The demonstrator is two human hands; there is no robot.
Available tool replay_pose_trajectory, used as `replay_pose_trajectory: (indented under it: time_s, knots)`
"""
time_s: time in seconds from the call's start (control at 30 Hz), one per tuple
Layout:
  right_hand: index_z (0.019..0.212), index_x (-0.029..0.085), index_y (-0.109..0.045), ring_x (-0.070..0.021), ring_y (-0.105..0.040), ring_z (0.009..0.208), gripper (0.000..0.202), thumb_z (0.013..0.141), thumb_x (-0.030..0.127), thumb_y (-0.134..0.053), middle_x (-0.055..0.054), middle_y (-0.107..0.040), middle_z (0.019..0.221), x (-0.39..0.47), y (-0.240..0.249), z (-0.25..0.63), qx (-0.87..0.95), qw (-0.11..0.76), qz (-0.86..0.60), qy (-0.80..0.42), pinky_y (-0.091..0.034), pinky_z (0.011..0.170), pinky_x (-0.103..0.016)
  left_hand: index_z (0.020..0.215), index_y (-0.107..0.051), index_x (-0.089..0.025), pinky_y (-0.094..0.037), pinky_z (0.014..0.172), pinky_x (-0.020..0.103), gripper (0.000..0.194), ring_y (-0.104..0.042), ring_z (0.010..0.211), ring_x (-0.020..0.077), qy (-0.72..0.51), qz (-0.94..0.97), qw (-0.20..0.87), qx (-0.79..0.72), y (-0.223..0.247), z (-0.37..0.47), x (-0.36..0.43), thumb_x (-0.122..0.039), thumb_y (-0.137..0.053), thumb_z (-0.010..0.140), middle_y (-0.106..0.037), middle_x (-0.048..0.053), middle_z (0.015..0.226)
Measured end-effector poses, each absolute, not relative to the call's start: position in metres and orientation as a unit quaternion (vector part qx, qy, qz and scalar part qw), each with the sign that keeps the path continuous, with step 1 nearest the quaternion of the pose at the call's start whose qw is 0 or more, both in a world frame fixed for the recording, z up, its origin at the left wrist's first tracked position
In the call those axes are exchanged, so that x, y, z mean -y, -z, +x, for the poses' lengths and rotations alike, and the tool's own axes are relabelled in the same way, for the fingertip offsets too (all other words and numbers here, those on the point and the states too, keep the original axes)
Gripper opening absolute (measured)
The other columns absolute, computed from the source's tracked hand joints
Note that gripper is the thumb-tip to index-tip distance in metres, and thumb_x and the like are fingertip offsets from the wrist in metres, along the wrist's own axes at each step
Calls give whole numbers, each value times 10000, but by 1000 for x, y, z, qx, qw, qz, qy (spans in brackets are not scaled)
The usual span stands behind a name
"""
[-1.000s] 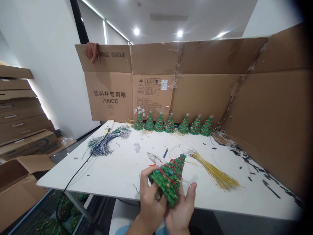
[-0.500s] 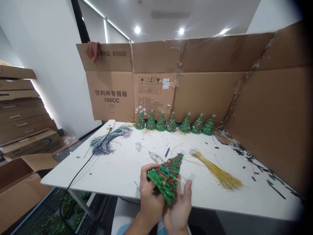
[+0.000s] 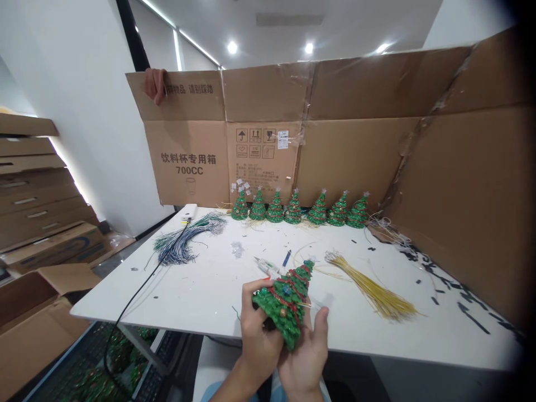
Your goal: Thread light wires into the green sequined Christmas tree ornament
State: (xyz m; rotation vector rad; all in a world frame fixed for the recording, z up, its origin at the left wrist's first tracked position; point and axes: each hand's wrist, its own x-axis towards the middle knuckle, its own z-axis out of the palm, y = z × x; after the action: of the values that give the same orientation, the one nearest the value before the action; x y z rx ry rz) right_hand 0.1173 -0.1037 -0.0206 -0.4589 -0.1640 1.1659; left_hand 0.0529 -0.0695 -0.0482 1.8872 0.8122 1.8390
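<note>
**Bumpy green tree held tilted over the table edge**

The left hand grips the glossy, cone-shaped tree near its wide base, hiding much of the underside. The right hand cups its side, thumb spread; its fingers pass behind, so their closure cannot be told. Red garland winds around the tree. Thin, stiff yellow wires fan out beside it.
</note>
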Motion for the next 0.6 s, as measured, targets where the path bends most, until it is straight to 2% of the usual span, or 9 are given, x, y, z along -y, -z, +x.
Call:
replay_pose_trajectory:
  time_s: [0.2, 0.37, 0.6]
  knots:
    - [1472, 294, -564, -289, -684, 1218, 640, 924, 618, -631, -50, -773, 1216, 104, 16, 119, 68, 808, -210, -547, -441, 1147, -498, 1032, -756, -204, -578, 928, 405, 164, -644, 1105, 254, -645, 683, 188, -286, 50, 52, 66, -156, -663, 906, -560, 107, 1257]
    - [1467, 261, -572, -301, -699, 1188, 656, 914, 607, -648, -70, -760, 1255, 101, 14, 120, 71, 802, -234, -546, -451, 1137, -521, 1060, -751, -203, -581, 919, 412, 188, -643, 1119, 261, -652, 681, 172, -287, 53, 53, 64, -146, -653, 910, -569, 112, 1259]
    - [1485, 296, -550, -276, -687, 1207, 663, 909, 601, -670, -50, -752, 1279, 100, 18, 119, 60, 804, -234, -544, -446, 1144, -490, 1083, -759, -216, -588, 909, 400, 200, -652, 1100, 255, -650, 664, 212, -302, 50, 56, 67, -176, -665, 911, -580, 106, 1238]
